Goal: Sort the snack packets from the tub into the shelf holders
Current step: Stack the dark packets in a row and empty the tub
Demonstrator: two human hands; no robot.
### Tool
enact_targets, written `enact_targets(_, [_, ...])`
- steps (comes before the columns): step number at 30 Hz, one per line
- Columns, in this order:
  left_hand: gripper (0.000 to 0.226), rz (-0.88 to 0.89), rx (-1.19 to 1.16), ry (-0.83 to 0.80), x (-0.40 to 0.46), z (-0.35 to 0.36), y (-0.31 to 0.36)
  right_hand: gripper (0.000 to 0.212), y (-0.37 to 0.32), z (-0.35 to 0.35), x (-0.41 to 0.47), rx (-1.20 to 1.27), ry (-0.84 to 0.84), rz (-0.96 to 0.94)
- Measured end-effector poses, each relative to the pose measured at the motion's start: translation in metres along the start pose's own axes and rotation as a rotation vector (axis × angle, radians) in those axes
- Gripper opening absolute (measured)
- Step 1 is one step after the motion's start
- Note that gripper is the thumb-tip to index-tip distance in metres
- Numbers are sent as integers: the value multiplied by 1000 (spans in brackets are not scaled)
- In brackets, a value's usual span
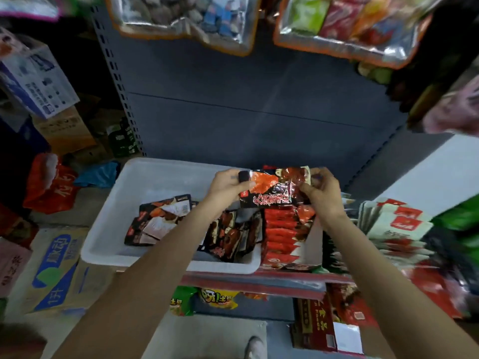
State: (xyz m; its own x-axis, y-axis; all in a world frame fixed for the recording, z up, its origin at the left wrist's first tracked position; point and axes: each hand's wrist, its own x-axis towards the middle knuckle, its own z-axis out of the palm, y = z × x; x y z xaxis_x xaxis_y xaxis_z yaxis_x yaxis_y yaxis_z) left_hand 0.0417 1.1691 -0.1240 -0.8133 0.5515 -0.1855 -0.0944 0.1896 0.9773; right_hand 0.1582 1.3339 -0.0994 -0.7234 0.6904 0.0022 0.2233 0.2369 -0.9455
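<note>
While both arms reach forward over the white tub, the left hand and the right hand hold one snack packet between them, each pinching an end with curled fingers. The packet is red and black, crumpled, and hangs above the tub's far right corner, just in front of the grey shelf back panel. White writing runs along its lower black band but is too blurred to read.

Inside the tub lie more dark packets, some to the left and some under the left forearm; the tub's left half shows bare floor, and its near rim sits just above a red shelf edge. Touching the tub's right side stands a row of red packets, upright and closely packed. Further right is a row of pale packets with red labels.

Open room lies between the held packet and the clear holders hanging high on the shelf. Left of the tub, a cardboard box bears large blue Chinese characters. Below the shelf edge, a dark red box carries gold lettering that I cannot make out clearly.
</note>
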Motion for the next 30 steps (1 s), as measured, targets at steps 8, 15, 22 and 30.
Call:
enact_targets(8, [13,527,552,-124,5,79,55,43,11,-61,8,-466,-216,-251])
enact_targets(15, [13,514,704,-108,9,101,43,15,33,-64,6,-270,-169,-101])
enact_targets(22, [24,561,889,-158,15,124,43,36,35,-67,15,-309,-6,-265])
enact_targets(30, [114,203,1184,-430,11,75,4,11,39,-63,30,-594,-122,-315])
